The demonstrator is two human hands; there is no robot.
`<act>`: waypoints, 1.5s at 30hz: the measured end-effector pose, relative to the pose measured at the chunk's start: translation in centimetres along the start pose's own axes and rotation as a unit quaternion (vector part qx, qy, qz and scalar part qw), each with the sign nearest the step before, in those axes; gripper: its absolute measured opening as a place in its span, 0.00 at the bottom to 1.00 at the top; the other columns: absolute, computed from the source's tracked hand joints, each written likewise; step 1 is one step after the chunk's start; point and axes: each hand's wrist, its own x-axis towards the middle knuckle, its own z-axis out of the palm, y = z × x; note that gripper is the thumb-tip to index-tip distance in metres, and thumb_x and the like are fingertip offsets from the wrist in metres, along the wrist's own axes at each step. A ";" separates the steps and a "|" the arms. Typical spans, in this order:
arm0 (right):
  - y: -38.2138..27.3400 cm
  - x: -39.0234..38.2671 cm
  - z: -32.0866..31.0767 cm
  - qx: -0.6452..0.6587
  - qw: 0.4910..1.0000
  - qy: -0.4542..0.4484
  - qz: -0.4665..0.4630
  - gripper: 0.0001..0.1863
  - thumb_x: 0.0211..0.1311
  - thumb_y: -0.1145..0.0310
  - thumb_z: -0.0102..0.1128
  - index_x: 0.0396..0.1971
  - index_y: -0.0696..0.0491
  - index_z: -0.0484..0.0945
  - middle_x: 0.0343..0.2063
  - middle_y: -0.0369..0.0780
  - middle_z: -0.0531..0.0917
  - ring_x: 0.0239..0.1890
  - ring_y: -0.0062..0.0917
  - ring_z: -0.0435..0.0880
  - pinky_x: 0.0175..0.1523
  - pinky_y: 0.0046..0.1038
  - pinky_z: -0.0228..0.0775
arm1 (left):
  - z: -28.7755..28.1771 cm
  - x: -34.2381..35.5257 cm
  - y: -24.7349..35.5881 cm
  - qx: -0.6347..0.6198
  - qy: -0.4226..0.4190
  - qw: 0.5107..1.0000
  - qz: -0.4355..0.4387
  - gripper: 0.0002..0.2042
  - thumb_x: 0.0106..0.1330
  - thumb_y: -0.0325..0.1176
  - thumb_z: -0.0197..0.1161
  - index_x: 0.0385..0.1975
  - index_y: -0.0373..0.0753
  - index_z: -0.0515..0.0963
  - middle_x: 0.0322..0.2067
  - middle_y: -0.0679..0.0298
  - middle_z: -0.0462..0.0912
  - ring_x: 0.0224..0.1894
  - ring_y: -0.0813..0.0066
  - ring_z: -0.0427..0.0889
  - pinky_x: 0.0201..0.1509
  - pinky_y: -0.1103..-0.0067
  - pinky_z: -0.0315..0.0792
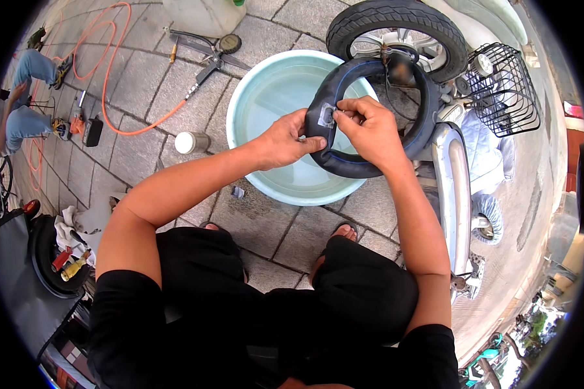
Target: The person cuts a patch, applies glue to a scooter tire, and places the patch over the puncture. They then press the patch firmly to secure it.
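A black inner tube (pixel 349 163) with a thin blue line is held over the right side of a pale blue-green basin (pixel 234 123) of water. On the tube's left side lies a patch (pixel 326 115) with clear film over it. My left hand (pixel 284 139) grips the tube beside the patch, thumb on top and fingers partly hidden behind. At the patch's right edge, my right hand (pixel 373 129) is closed in a pinch; fingertips cover what it holds, possibly the film's edge. The tube's far side passes close to the wheel.
A spoked wheel with a tyre (pixel 396 21) and a scooter frame (pixel 452 188) with a wire basket (pixel 506 91) stand at right. An air gun (pixel 207 71) on an orange hose (pixel 113 97) lies at upper left. A white-lidded can (pixel 185 142) stands left of the basin. Another person (pixel 32 97) is far left.
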 end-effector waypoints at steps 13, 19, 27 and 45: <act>1.2 0.0 1.5 -0.139 0.971 0.087 -0.175 0.06 0.56 0.75 0.70 0.31 0.57 0.80 0.31 0.44 0.84 0.29 0.37 0.86 0.36 0.34 0.79 | 0.4 0.0 -0.3 -0.003 0.004 1.000 0.005 0.17 0.71 0.30 0.69 0.55 0.36 0.72 0.48 0.66 0.80 0.51 0.80 0.77 0.56 0.76 0.75; 1.2 -0.3 1.8 -0.173 0.944 0.094 -0.264 0.08 0.51 0.75 0.71 0.30 0.54 0.80 0.28 0.42 0.80 0.30 0.40 0.84 0.34 0.40 0.78 | -0.1 0.0 -0.8 -0.001 -0.015 1.000 -0.016 0.23 0.72 0.32 0.72 0.62 0.38 0.70 0.52 0.67 0.81 0.57 0.79 0.79 0.64 0.75 0.73; 0.8 -1.1 1.6 -0.128 0.963 0.031 -0.234 0.08 0.51 0.76 0.70 0.30 0.55 0.79 0.28 0.42 0.80 0.29 0.40 0.84 0.34 0.40 0.77 | 0.0 0.1 -1.8 -0.017 -0.009 1.000 0.015 0.18 0.71 0.30 0.71 0.55 0.36 0.73 0.47 0.65 0.82 0.50 0.80 0.80 0.55 0.77 0.77; -3.5 -6.8 1.9 0.052 0.732 -0.632 0.248 0.09 0.62 0.67 0.66 0.38 0.56 0.86 0.26 0.34 0.86 0.29 0.19 0.84 0.37 0.23 0.77 | -1.8 0.4 -2.5 -0.099 -0.015 0.990 -0.096 0.16 0.72 0.39 0.72 0.55 0.48 0.77 0.46 0.73 0.85 0.48 0.82 0.81 0.49 0.76 0.75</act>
